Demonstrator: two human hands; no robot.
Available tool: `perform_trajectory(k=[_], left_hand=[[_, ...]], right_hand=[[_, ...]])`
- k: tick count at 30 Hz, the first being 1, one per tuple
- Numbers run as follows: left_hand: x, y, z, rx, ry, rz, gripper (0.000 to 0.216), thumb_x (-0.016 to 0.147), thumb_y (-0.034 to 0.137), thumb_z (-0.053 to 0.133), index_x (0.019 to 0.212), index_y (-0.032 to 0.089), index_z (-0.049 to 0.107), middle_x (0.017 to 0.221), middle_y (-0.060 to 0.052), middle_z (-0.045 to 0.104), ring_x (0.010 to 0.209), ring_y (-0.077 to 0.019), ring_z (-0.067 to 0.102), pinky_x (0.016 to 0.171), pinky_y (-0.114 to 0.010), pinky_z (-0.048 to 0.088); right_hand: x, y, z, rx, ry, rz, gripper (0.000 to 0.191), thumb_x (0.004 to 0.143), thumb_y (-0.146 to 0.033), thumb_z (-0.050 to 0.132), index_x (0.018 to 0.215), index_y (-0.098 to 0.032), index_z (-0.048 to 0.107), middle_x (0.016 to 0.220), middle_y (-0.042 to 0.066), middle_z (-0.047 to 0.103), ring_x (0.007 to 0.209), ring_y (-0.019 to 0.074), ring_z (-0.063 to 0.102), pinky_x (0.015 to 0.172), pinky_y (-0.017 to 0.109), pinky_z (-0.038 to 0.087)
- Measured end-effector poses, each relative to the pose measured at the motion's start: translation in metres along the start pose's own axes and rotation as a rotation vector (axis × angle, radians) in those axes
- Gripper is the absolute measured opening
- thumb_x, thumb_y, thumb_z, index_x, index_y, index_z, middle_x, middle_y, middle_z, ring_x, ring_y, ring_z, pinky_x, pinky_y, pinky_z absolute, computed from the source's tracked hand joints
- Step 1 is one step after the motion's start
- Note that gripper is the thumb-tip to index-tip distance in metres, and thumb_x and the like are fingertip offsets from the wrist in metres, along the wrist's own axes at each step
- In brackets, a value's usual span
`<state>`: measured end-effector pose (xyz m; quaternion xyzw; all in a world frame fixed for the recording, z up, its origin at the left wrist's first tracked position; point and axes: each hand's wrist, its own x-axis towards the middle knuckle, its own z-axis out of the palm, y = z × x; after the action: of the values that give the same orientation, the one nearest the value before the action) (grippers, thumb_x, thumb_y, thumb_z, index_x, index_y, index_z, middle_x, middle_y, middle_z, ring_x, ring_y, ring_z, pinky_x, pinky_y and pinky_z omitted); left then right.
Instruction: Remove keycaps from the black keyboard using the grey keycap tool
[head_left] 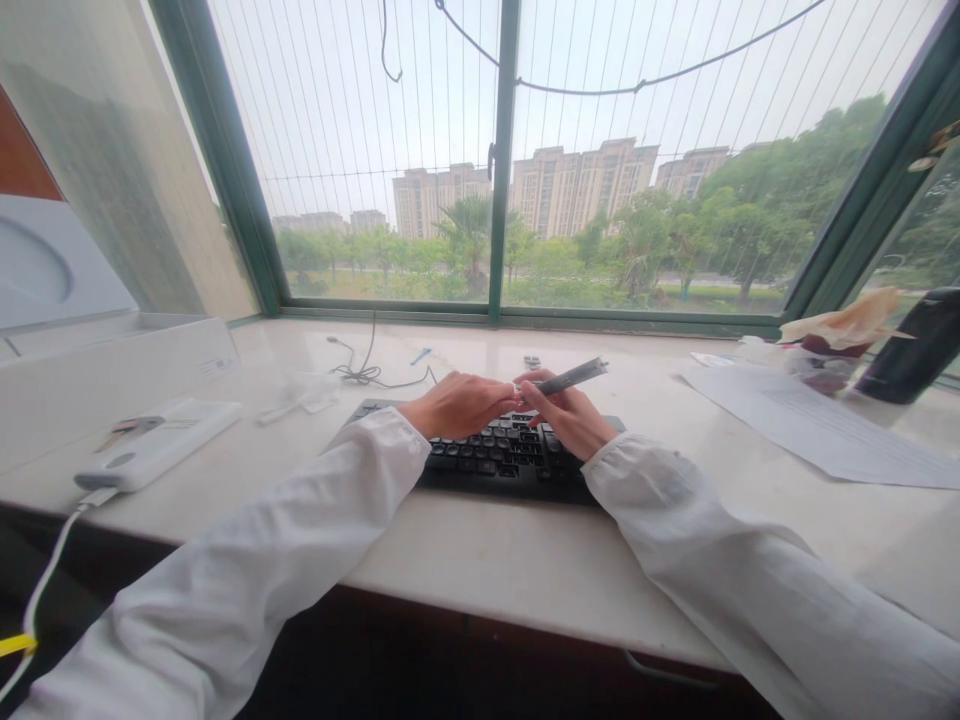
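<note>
A black keyboard (495, 480) lies on the white sill under both my hands, and several of its keys are off on the right half. My right hand (574, 415) is closed around a dark grey, pen-shaped tool (574, 376), whose wider end points up and to the right. My left hand (461, 402) meets its lower end over the keyboard, fingers pressed together. Something small and whitish shows between the fingertips; I cannot make out what it is. Behind the keyboard lie a few loose dark keycaps (532, 362).
A coiled black cable (364, 373) and a small blue item (421, 355) lie behind my left hand. At left are a white power bank (161, 440) with a cable and a white box (120, 360). Papers (817, 420) and a black bottle (911, 345) are at right; the window (495, 310) stands behind.
</note>
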<state>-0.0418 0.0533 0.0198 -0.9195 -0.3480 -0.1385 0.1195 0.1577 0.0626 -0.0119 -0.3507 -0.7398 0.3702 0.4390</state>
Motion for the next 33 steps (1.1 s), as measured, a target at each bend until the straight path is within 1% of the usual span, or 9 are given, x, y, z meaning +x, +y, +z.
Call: perform_trajectory(k=[5,9,14,19,22,24,27,31,33], left_hand=[[0.0002,0.0005,0.0008,-0.017,0.002,-0.011,0.041,0.1,0.044,0.025,0.117,0.025,0.058,0.095,-0.003,0.07,0.076,-0.0175,0.065,0.06,-0.023,0.037],[0.0003,0.0006,0.0019,-0.025,0.017,-0.024,0.038,0.099,0.044,0.03,0.109,0.022,0.059,0.09,-0.004,0.069,0.075,-0.0175,0.064,0.06,-0.024,0.037],[0.0003,0.0011,0.0021,-0.014,0.031,-0.065,0.037,0.097,0.049,0.034,0.099,0.02,0.058,0.085,-0.003,0.069,0.068,-0.0166,0.063,0.056,-0.024,0.034],[0.0008,0.0026,0.0015,0.013,0.037,-0.055,0.038,0.099,0.046,0.028,0.096,0.02,0.056,0.085,-0.003,0.068,0.071,-0.0166,0.064,0.055,-0.024,0.032],[0.0007,0.0041,0.0015,0.032,0.019,-0.048,0.039,0.1,0.045,0.025,0.099,0.02,0.055,0.086,-0.003,0.068,0.073,-0.0175,0.065,0.055,-0.024,0.033],[0.0003,0.005,0.0015,0.047,0.008,-0.05,0.039,0.1,0.046,0.025,0.101,0.02,0.054,0.086,-0.004,0.068,0.072,-0.0184,0.065,0.055,-0.024,0.034],[-0.0003,0.0053,0.0014,0.067,0.0,-0.056,0.038,0.1,0.043,0.025,0.104,0.02,0.054,0.083,-0.004,0.068,0.071,-0.0192,0.065,0.056,-0.025,0.036],[-0.0011,0.0027,0.0019,0.055,-0.032,0.001,0.034,0.1,0.038,0.026,0.113,0.023,0.054,0.083,-0.003,0.069,0.073,-0.0188,0.066,0.06,-0.025,0.04],[-0.0013,0.0007,0.0025,0.041,-0.043,0.024,0.034,0.099,0.038,0.027,0.114,0.024,0.055,0.084,-0.003,0.07,0.074,-0.0183,0.066,0.061,-0.025,0.04]], right_hand=[[0.0003,0.0007,0.0001,-0.017,-0.026,0.019,0.042,0.085,-0.059,0.053,0.091,-0.018,0.061,0.08,0.006,0.068,0.074,0.0194,0.068,0.064,0.03,0.056],[0.0005,-0.0001,-0.001,-0.058,0.018,0.01,0.045,0.084,-0.06,0.053,0.086,-0.017,0.064,0.074,0.006,0.069,0.067,0.0187,0.068,0.062,0.029,0.056],[-0.0004,-0.0026,-0.0024,-0.134,0.062,0.005,0.045,0.084,-0.059,0.052,0.083,-0.016,0.066,0.069,0.005,0.068,0.062,0.0172,0.066,0.06,0.028,0.054],[0.0004,-0.001,-0.0036,-0.158,0.042,-0.05,0.038,0.079,-0.055,0.062,0.081,-0.017,0.065,0.068,0.004,0.067,0.065,0.0176,0.065,0.058,0.026,0.052],[0.0011,0.0011,-0.0029,-0.204,0.075,-0.069,0.035,0.078,-0.052,0.063,0.081,-0.018,0.063,0.069,0.004,0.067,0.065,0.0177,0.065,0.058,0.026,0.051],[0.0009,0.0019,-0.0021,-0.175,0.098,-0.073,0.033,0.078,-0.051,0.065,0.085,-0.018,0.061,0.071,0.003,0.069,0.066,0.0178,0.066,0.059,0.026,0.051],[0.0001,0.0015,-0.0023,-0.139,0.082,-0.068,0.033,0.079,-0.051,0.064,0.086,-0.019,0.06,0.073,0.004,0.07,0.067,0.0176,0.067,0.06,0.026,0.052],[-0.001,-0.0025,-0.0052,-0.246,0.058,-0.038,0.039,0.085,-0.054,0.054,0.078,-0.017,0.064,0.067,0.004,0.069,0.061,0.0162,0.064,0.059,0.026,0.049],[-0.0011,-0.0056,-0.006,-0.307,0.059,-0.027,0.04,0.086,-0.052,0.052,0.073,-0.016,0.065,0.063,0.005,0.068,0.06,0.0162,0.064,0.058,0.025,0.048]])
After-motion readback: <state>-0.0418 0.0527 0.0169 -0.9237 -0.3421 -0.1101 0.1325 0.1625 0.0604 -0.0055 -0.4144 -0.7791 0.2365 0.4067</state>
